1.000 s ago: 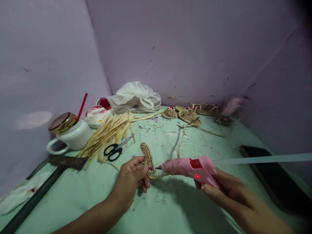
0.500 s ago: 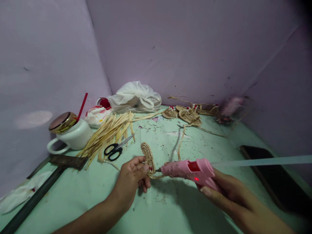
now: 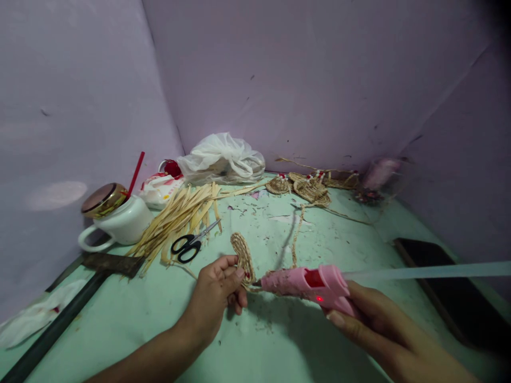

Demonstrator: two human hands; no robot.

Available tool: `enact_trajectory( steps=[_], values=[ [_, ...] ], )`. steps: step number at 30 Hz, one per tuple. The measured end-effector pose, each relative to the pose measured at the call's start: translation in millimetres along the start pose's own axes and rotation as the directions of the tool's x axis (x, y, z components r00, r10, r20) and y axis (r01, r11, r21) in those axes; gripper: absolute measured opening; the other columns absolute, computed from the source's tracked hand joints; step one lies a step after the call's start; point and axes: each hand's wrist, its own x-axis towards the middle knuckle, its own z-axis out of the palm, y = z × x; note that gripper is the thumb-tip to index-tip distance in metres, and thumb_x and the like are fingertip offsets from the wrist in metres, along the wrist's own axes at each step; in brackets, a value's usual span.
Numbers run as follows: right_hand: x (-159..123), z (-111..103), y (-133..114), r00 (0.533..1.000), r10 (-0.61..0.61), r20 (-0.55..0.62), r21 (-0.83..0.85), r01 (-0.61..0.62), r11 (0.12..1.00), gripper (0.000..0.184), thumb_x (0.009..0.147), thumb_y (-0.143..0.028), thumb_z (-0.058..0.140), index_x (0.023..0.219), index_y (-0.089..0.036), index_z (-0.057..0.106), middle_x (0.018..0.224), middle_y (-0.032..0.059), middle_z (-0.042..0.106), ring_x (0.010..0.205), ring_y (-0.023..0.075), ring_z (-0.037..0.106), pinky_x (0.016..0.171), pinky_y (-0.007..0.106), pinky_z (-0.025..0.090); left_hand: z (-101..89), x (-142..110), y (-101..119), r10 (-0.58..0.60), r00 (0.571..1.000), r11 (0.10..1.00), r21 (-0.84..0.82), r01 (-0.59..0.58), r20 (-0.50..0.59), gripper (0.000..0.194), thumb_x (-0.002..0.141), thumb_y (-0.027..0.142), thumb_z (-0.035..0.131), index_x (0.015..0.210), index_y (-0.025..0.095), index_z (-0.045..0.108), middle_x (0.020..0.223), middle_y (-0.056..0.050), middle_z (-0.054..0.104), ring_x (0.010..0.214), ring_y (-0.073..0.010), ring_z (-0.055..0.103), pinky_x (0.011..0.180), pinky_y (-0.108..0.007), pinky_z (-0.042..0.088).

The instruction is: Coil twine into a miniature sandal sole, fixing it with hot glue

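Glue gun (image 3: pixel 303 282): lower and a touch to the left compared with half a second ago, its glue stick (image 3: pixel 423 271) sunk with it; I see the nozzle (image 3: pixel 257 284) right beside the woven piece (image 3: pixel 243 255).
Right hand (image 3: pixel 379 319): wrapped round the grip; I can't tell how hard the trigger is pressed.
Left hand (image 3: pixel 217 284): thumb and fingers clamped on the lower end of the woven piece, held over the desk (image 3: pixel 159 319), towards its near edge.
Nozzle risk: fingertips lie close to it, so a small slip could burn them; too hard a squeeze could smear glue over the red beads (image 3: pixel 247 275).
Braided cord (image 3: pixel 295 242): runs behind the gun, and might snag or catch a drip.
Desk count: one glue gun, one stick, one pair of scissors (image 3: pixel 203 233), one white mug (image 3: pixel 128 223) near the left edge, and, along the far edge, one plastic bag (image 3: pixel 223 159) and at least three beaded pieces (image 3: pixel 309 190), overlapping.
Straw strips (image 3: pixel 175 213): too tangled to count.
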Motion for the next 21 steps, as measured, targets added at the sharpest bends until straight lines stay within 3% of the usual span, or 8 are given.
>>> enact_trajectory(
  steps=[6, 12, 16, 18, 21],
  values=[
    [-1.4, 1.6, 3.8, 0.997, 0.039, 0.073, 0.032, -0.042, 0.999, 0.040, 0.073, -0.052, 0.063, 0.105, -0.028, 0.070, 0.104, 0.0066, 0.070, 0.094, 0.0278, 0.065, 0.084, 0.040, 0.053, 0.4, -0.5, 0.6, -0.011, 1.000, 1.000, -0.004, 0.011, -0.001, 0.032, 0.066, 0.038, 0.071, 0.083, 0.015, 0.055, 0.043, 0.005, 0.052, 0.034, -0.0077, 0.043, 0.035, -0.018, 0.030],
    [-4.7, 7.4, -7.7, 0.996, 0.067, -0.067, 0.013, -0.067, 0.998, 0.039, 0.071, -0.057, 0.061, 0.094, -0.028, 0.073, 0.093, 0.0062, 0.071, 0.087, 0.0283, 0.065, 0.079, 0.040, 0.054, 1.4, -0.6, 1.1, -0.020, 1.000, 1.000, -0.004, 0.020, -0.024, 0.034, 0.064, 0.039, 0.071, 0.081, 0.016, 0.053, 0.043, 0.006, 0.052, 0.033, -0.0071, 0.042, 0.034, -0.018, 0.031],
    [-1.3, 0.6, -5.6, 0.998, 0.056, 0.023, 0.015, -0.056, 0.998, 0.037, 0.070, -0.053, 0.064, 0.097, -0.028, 0.072, 0.095, 0.0061, 0.071, 0.089, 0.0288, 0.065, 0.079, 0.039, 0.054, 0.4, -0.5, 0.3, -0.018, 1.000, 1.000, 0.006, 0.018, -0.022, 0.035, 0.064, 0.040, 0.071, 0.083, 0.015, 0.054, 0.043, 0.006, 0.052, 0.034, -0.0070, 0.042, 0.034, -0.018, 0.032],
    [1.9, -5.4, -6.0, 0.999, 0.033, 0.036, 0.045, -0.034, 0.998, 0.035, 0.071, -0.052, 0.064, 0.095, -0.028, 0.072, 0.091, 0.0057, 0.071, 0.085, 0.0275, 0.065, 0.075, 0.037, 0.055, -0.5, -0.2, -0.4, -0.020, 1.000, 1.000, 0.008, 0.020, -0.020, 0.036, 0.064, 0.040, 0.071, 0.083, 0.015, 0.053, 0.044, 0.005, 0.052, 0.035, -0.0073, 0.044, 0.034, -0.017, 0.032],
    [6.4, -13.8, -10.6, 0.999, -0.008, 0.041, 0.117, 0.003, 0.993, 0.028, 0.074, -0.050, 0.063, 0.084, -0.026, 0.073, 0.069, 0.0031, 0.066, 0.063, 0.0200, 0.059, 0.056, 0.029, 0.052, -1.1, 0.2, -0.3, -0.023, 0.999, 1.000, 0.001, 0.023, -0.022, 0.037, 0.062, 0.040, 0.072, 0.082, 0.015, 0.053, 0.048, 0.005, 0.054, 0.036, -0.0074, 0.046, 0.034, -0.017, 0.033]
  ],
)
